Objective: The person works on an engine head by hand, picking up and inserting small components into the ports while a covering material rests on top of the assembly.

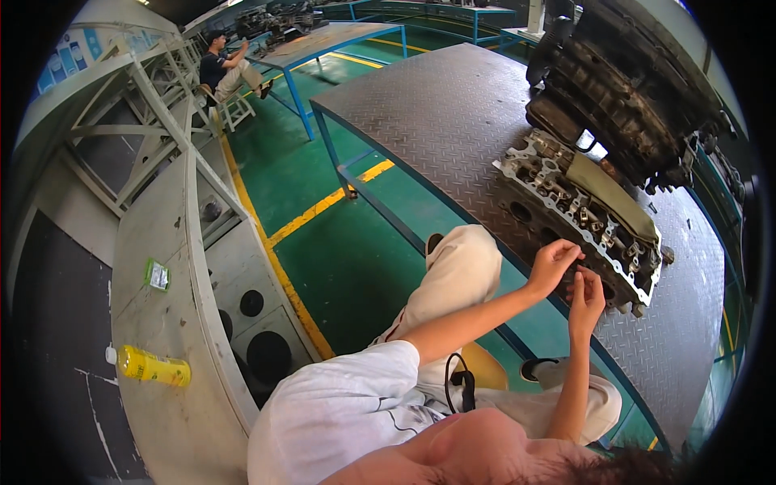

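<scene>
A metal cylinder head (621, 255) with exposed valve parts lies on the steel-plate table (436, 101) in front of me. At its near side my left hand (556, 263) is closed in a pinch, thumb and forefinger together. My right hand (587, 296) is just below it, its fingers also pinched. The fingertips of both hands nearly meet; anything small between them is too tiny and dark to name. An olive-green cloth (611, 198) is draped along the far side of the cylinder head.
A large dark engine (626, 89) stands behind the cylinder head. On the left, a ledge (153, 234) carries a yellow bottle (153, 368) and a small green packet (157, 275). Another person (226, 69) sits at a farther blue-framed table (315, 44). Yellow lines mark the green floor (339, 275).
</scene>
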